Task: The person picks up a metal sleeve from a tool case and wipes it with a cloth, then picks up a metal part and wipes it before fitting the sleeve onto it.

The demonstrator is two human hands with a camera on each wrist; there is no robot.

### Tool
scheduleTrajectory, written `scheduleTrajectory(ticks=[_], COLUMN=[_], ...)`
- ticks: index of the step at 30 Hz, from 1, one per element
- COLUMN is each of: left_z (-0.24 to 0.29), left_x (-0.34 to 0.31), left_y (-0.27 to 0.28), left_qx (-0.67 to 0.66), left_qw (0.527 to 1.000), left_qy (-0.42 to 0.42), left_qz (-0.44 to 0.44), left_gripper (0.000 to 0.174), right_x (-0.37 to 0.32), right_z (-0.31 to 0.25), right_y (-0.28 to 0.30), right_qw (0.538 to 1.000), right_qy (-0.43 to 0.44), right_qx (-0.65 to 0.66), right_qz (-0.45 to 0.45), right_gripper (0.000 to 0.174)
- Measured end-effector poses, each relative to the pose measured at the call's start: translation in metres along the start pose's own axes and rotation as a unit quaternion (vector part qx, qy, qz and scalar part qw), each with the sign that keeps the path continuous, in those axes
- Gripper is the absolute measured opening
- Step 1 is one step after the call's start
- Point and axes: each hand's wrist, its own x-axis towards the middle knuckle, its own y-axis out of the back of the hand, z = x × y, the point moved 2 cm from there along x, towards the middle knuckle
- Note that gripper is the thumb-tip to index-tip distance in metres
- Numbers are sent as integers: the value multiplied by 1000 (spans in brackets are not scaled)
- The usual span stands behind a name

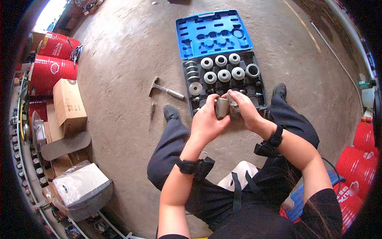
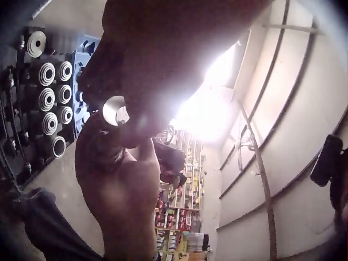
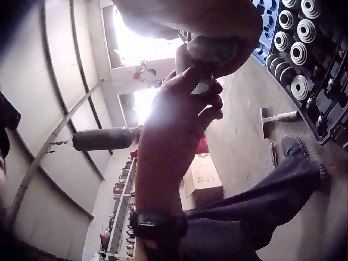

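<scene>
Over the near edge of the tool case, my left hand (image 1: pixel 207 124) grips a short hollow metal sleeve (image 1: pixel 222 107), its thumb below and fingers over the top. My right hand (image 1: pixel 247 110) is close beside it, holding a crumpled greyish piece (image 3: pixel 213 50) against its palm; what that piece is I cannot tell. The sleeve's round open end (image 2: pixel 113 110) shows between the hands in the left wrist view. Beneath them, the black case tray (image 1: pixel 260 83) holds two rows of stepped metal rings (image 1: pixel 224 75), a larger open ring (image 1: pixel 252 70) and a column of discs (image 1: pixel 195 88).
The blue case lid (image 1: pixel 211 27) lies open behind the tray. A hammer (image 1: pixel 169 91) and a thin pointed tool (image 1: pixel 152 111) lie on the floor to the left. Farther left are red drums (image 1: pixel 51 69) and cardboard boxes (image 1: pixel 68 104). Both feet flank the case, the left shoe (image 1: pixel 172 113) nearest the hammer.
</scene>
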Motion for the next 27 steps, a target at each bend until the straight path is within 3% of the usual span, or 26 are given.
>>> scheduleTrajectory(ticks=[5, 7, 10, 12, 14, 17, 18, 20, 22, 24, 27], left_z=[-8, -15, -18, -15, -13, -20, -22, -21, -19, -13, -18], left_x=[3, 4, 8, 7, 6, 8, 7, 6, 1, 2, 4], left_y=[8, 8, 5, 7, 10, -5, -11, -22, -29, -27, -28], left_qx=[-127, -164, -251, -283, -324, -338, -332, -202, -225, -256, -303], left_qw=[992, 986, 965, 956, 944, 939, 941, 967, 969, 963, 952], left_qy=[16, 4, -35, -17, 53, 39, 31, -74, -27, -25, -21], left_qz=[14, 42, 72, 70, 40, 51, 61, 139, 103, 85, 39], left_gripper=[44, 37, 34, 30, 28, 28, 30, 39, 30, 31, 33], right_x=[-3, -2, -7, -3, 0, -13, -24, -25, -26, -25, -16], right_z=[-3, -4, -13, -14, -21, -44, -41, -26, -23, -27, -18], right_y=[-1, -2, -6, -3, -1, -14, -24, -33, -29, -25, -19], right_qw=[995, 998, 999, 997, 990, 965, 958, 941, 947, 965, 976], right_qy=[-26, 16, 34, 61, 88, 238, 250, 308, 296, 239, 207], right_qx=[100, 37, -16, 48, 112, -4, -51, -130, -122, -89, -41], right_qz=[0, -54, -38, -12, 16, -110, -130, -47, -27, -64, -50], right_gripper=[29, 28, 28, 29, 30, 34, 35, 36, 38, 40, 39])
